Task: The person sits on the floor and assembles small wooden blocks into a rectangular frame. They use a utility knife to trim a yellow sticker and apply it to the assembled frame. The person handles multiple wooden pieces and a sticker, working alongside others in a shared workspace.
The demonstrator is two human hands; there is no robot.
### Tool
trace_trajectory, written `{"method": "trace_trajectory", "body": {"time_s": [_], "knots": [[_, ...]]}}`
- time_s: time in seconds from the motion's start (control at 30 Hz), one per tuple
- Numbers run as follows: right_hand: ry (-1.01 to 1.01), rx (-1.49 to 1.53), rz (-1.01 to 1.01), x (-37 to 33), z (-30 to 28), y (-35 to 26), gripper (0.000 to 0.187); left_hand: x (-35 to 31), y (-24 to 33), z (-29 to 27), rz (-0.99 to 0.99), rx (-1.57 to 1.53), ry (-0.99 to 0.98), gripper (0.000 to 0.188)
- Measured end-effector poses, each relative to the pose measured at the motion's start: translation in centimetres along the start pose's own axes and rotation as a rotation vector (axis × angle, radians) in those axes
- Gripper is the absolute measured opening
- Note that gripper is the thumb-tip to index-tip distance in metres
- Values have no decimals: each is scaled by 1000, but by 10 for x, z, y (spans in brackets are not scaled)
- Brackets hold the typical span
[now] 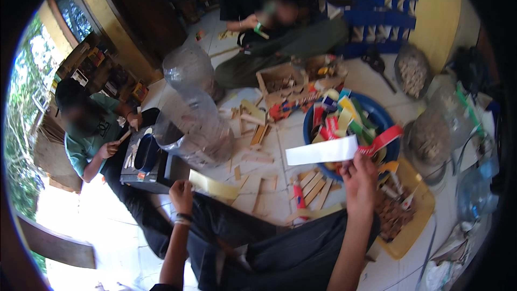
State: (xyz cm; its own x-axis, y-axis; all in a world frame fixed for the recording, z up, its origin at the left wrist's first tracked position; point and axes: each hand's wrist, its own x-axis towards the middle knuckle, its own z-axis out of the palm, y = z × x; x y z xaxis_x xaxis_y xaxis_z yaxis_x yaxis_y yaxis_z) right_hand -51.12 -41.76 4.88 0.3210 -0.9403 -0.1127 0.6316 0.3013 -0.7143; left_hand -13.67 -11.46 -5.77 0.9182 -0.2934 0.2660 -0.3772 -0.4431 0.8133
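Observation:
My left hand [181, 196] is closed on one end of a pale yellow strip [215, 186], which stretches to the right above my lap. Held up in my right hand [360, 180] is a white strip [321, 151], pinched near its right end. A red strip [384, 139] curves away behind those fingertips; I cannot tell whether it is the same piece. Just beyond my right hand stands a blue basin [307, 129] heaped with colourful strips [347, 113]. A red and blue tube [299, 196] and several thin wooden slats [315, 186] lie on the floor between my hands.
Right of my knee is a yellow tray [429, 205] of brown pieces. Clear plastic containers [199, 134] stand ahead, near a wooden box [280, 83]. One person [102, 124] works at left by a dark box [141, 175]; another [269, 27] sits opposite. Clear jugs [476, 194] are at right.

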Motion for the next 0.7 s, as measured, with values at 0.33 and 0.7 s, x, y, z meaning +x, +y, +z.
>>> {"method": "trace_trajectory", "body": {"time_s": [0.33,0.7], "knots": [[-214,-507,-394,-40,98,35,13,-80,181,16,527,22,-255,34],[-227,-758,-673,-65,130,73,18,-102,252,51,430,-107,-37,25]]}}
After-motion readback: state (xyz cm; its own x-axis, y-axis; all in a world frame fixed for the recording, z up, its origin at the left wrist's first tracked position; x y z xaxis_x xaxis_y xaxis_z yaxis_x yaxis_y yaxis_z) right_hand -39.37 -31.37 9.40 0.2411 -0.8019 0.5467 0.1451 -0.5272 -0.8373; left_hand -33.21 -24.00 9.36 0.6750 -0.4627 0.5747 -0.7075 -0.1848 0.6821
